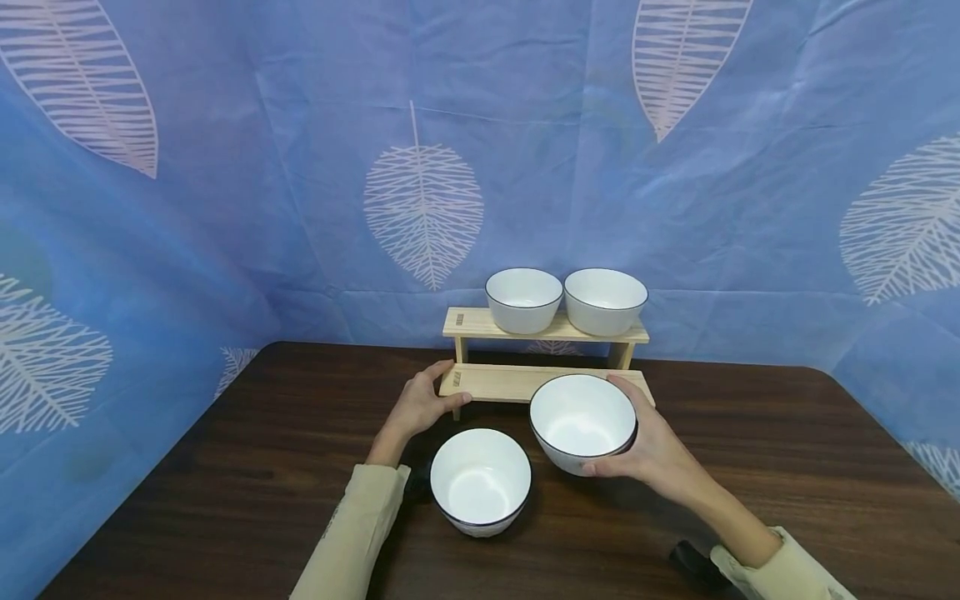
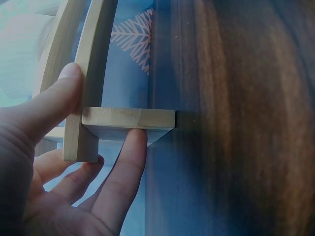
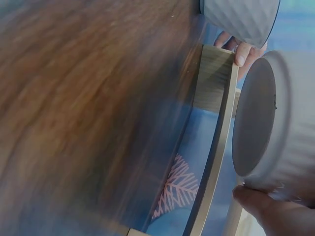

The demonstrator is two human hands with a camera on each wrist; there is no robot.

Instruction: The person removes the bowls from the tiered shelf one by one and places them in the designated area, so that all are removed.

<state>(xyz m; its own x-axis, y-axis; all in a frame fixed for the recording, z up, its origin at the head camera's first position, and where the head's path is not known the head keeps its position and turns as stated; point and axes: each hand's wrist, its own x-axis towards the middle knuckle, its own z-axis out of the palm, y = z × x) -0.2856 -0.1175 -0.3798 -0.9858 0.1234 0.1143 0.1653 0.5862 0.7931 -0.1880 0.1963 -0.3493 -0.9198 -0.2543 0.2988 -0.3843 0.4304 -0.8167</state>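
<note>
Fingers of right hand (image 1: 654,450) grip bowl (image 1: 581,421); left hand (image 1: 417,405) holds 2-tier rack (image 1: 498,384).

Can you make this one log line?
left hand: grips wooden two-tier rack | right hand: holds white bowl aloft | table: another bowl | upper tier: two bowls

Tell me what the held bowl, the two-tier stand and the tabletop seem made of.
Held bowl: probably glazed ceramic, from its glossy white inside and dark rim; possibly enamel.
Two-tier stand: likely bare wood, smooth, pale, faintly grained.
Tabletop: wood or laminate, softly shiny, with dark streaky grain.
</note>
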